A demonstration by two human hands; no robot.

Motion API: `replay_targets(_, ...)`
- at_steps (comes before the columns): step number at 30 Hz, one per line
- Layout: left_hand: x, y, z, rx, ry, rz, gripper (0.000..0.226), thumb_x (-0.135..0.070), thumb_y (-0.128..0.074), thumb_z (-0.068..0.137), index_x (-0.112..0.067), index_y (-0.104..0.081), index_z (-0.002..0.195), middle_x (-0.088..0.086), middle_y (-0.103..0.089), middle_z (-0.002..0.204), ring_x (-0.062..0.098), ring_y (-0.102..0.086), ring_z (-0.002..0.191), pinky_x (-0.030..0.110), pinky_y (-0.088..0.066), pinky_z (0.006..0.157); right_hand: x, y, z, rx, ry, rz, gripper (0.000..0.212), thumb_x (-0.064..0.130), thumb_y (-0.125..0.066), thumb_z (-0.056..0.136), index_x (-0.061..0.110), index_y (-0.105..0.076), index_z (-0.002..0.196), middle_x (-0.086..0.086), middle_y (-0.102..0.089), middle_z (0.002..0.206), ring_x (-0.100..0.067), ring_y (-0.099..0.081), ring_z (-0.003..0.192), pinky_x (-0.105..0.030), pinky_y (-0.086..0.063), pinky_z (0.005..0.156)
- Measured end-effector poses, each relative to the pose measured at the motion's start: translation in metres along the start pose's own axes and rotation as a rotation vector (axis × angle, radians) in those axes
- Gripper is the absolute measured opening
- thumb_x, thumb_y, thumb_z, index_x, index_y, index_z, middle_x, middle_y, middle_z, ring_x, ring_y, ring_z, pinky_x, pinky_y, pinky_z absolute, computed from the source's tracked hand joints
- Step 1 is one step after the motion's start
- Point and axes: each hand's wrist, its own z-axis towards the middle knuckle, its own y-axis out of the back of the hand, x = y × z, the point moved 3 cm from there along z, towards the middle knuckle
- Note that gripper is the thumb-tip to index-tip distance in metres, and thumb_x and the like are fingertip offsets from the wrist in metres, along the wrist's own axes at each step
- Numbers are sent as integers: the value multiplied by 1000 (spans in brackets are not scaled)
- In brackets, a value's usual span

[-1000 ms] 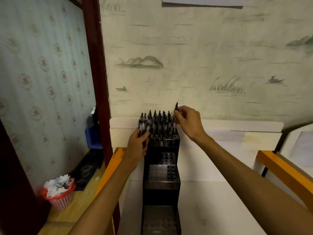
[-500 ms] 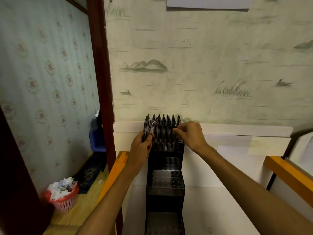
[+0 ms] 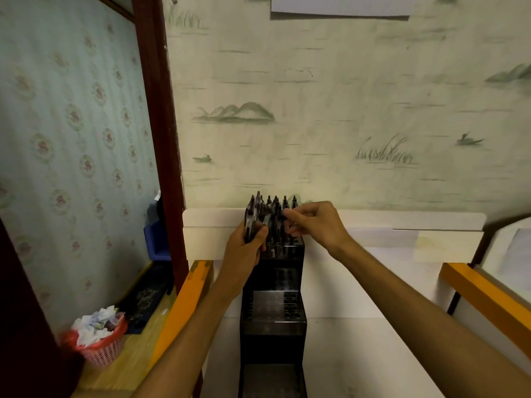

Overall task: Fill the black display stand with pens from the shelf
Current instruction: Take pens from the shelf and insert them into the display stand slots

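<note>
both hands at the top tier of the black display stand [image 3: 273, 308], centre of frame.

my left hand [image 3: 244, 251] grips a bundle of pens [image 3: 250, 222], fingers curled round them, just left of the stand's top tier. my right hand [image 3: 316, 225] pinches a pen tip among the standing pens [image 3: 280, 225] filling that tier. lower tiers show bare holes. red basket [image 3: 100, 343] sits lower left.

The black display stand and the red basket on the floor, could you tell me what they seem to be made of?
Black display stand: probably hard plastic with a dull sheen, as its hole-pierced tiers catch soft grey glare; metal cannot be excluded. Red basket: likely moulded plastic, judging by its open lattice wall and uniform bright colour.
</note>
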Motion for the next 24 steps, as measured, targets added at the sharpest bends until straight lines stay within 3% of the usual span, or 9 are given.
replay_targets(7,-6,-19,-3,57,-75,17,13,-26,-65,94,-16,-70,102,-10,-66,65,-1,-54,51,9,-41,49,0,3,-4,135,-33,111,15,19,-74,87,6,-77,94,-10,-77,86,-21,-73,79,-27,-59,74)
replay_targets(13,-6,-24,-1,126,-37,64,22,-35,-53,101,-21,-66,89,-6,-60,59,4,-42,43,15,-33,41,-2,8,-3,85,-52,215,14,15,-70,91,2,-75,89,-18,-75,88,-31,-74,83,-28,-59,71)
replay_targets(16,-5,-18,1,61,-54,174,22,-35,-50,102,-23,-65,91,-7,-63,62,4,-47,47,14,-35,43,-1,16,3,-12,-78,264,17,15,-66,93,-1,-71,89,-20,-75,83,-32,-74,78,-30,-60,67)
replay_targets(20,-1,-4,3,-57,-82,270,20,-34,-49,103,-23,-66,96,-16,-59,59,-5,-51,53,8,-39,52,-2,28,12,-129,-33,175,15,13,-67,93,-2,-66,92,-21,-72,78,-31,-73,69,-33,-60,64)
replay_targets(24,1,5,4,-44,-87,240,19,-29,-49,103,-17,-52,89,-10,-48,58,2,-42,50,17,-35,48,-3,32,16,-188,85,-81,9,14,-67,93,5,-66,91,-15,-73,78,-27,-73,68,-37,-62,68)
